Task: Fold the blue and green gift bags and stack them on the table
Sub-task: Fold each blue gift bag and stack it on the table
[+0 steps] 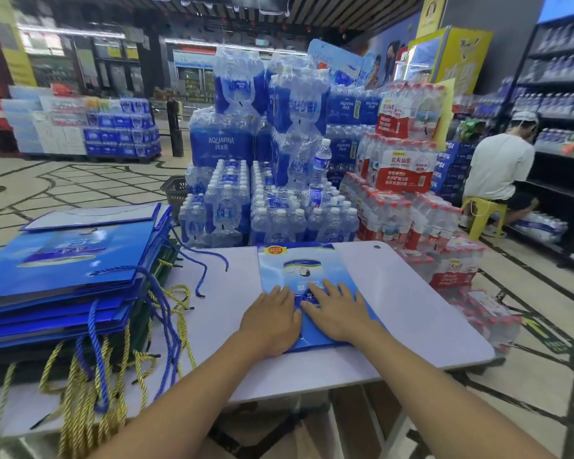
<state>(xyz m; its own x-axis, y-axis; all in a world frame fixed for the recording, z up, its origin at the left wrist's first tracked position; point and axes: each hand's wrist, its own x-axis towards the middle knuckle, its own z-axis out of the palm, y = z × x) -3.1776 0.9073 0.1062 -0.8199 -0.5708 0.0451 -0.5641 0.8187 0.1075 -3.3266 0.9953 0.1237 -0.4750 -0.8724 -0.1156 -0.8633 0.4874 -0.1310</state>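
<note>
Pressing flat: both hands lie palm-down, fingers straight, gripping nothing. The left hand (272, 321) and right hand (337, 313) sit side by side on the near half of a glossy blue paper gift bag (299, 263).

The bag lies collapsed on the white worktop (411, 293), to the right of the tall stack of folded blue bags (63, 270) and well apart from it.

Dark green folded bags (96, 354) sit at the bottom of that stack. Gold cord handles (80, 392) hang off the stack's near side over the worktop edge, and blue cord handles (212, 260) trail from its right side.

Risks, as judged:
- The glossy paper may spring open once the pressure comes off, if the creases are not set.
- The loose cords to the right of the stack could snag the bag as it is carried over.
- The top sheets of the stack look uneven, so one more bag may slide off.
</note>
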